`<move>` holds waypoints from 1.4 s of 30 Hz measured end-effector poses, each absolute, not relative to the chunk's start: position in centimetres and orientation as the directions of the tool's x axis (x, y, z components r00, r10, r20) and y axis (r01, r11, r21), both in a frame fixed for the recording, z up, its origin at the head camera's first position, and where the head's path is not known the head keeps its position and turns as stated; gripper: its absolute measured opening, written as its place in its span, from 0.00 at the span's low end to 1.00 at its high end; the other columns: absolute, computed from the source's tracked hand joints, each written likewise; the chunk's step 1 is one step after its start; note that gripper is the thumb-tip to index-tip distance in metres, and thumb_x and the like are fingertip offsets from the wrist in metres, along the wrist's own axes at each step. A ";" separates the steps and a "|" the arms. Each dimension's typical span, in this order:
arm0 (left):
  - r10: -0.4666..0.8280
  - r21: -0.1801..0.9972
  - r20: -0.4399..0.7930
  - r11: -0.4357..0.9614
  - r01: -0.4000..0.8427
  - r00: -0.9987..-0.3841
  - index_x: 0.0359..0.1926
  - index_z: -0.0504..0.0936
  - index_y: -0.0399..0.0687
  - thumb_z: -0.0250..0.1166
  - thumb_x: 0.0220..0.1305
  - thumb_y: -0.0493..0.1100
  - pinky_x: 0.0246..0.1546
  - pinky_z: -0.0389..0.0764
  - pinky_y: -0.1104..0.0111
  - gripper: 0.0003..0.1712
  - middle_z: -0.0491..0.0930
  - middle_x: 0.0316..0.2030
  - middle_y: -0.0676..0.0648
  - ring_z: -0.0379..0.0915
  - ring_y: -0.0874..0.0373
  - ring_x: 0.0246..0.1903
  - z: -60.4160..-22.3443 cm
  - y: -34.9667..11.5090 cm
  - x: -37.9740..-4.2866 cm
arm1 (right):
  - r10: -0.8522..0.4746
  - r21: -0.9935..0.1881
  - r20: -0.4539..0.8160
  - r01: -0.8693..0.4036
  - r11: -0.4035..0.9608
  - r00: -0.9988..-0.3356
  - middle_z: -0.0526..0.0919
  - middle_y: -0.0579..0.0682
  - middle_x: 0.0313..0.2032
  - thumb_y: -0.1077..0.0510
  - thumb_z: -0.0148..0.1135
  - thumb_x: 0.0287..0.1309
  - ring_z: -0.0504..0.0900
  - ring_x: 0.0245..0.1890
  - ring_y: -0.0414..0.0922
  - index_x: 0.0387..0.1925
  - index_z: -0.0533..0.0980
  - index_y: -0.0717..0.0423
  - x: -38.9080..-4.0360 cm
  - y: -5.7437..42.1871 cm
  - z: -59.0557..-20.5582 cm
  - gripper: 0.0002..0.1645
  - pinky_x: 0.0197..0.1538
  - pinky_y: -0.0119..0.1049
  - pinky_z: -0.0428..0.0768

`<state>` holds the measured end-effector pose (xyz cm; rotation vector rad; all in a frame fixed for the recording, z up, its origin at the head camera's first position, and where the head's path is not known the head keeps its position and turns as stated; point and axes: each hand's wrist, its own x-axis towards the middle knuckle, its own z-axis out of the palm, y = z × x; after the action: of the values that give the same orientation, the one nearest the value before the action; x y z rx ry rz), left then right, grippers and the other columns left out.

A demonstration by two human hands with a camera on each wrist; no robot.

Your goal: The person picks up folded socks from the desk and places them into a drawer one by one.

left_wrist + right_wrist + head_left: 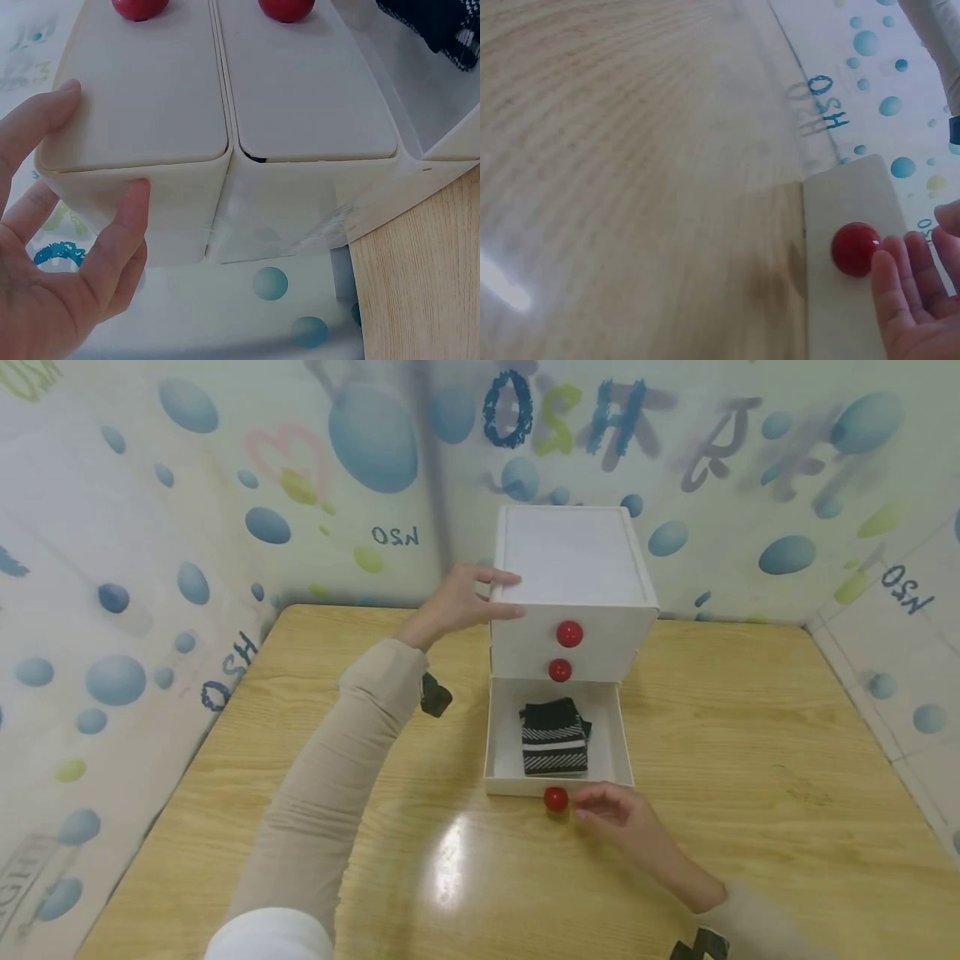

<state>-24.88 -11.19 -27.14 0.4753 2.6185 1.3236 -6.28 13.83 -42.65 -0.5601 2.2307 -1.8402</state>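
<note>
A small white drawer cabinet (pixel 573 556) has red ball knobs, and its bottom drawer (pixel 498 735) is pulled out. Folded black-and-white patterned socks (pixel 555 747) lie inside that drawer. My left hand (pixel 463 599) rests at the cabinet's upper left corner, fingers spread; in the left wrist view its thumb (pixel 52 112) reaches the front face and a finger touches the side wall. Beside the bottom drawer's red knob (pixel 556 799) is my right hand (pixel 618 814), its fingers loosely extended. The right wrist view has those fingertips right at the knob (pixel 856 249), not wrapped round it.
The cabinet stands on a wooden table (pixel 750 760) toward its back edge. Behind and at both sides rise walls (pixel 225 485) covered with blue and green dots and lettering. Two upper drawers, with red knobs (pixel 569 634), sit closed above the pulled-out one.
</note>
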 end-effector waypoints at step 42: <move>0.355 0.815 0.001 0.541 0.207 -0.935 0.53 0.74 0.51 0.70 0.46 0.50 0.37 0.75 0.68 0.30 0.66 0.55 0.49 0.72 0.54 0.41 -27.3 -11.2 -24.8 | -0.071 -0.999 -0.047 0.045 0.030 -0.996 0.75 0.65 0.41 0.76 0.63 0.40 0.79 0.32 0.39 0.41 0.71 0.72 -5.4 10.5 -46.2 0.21 0.38 0.29 0.78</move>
<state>-24.83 -11.17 -27.26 0.4802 2.6107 1.3473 -5.38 10.45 -46.16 -0.0278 2.1933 -2.1319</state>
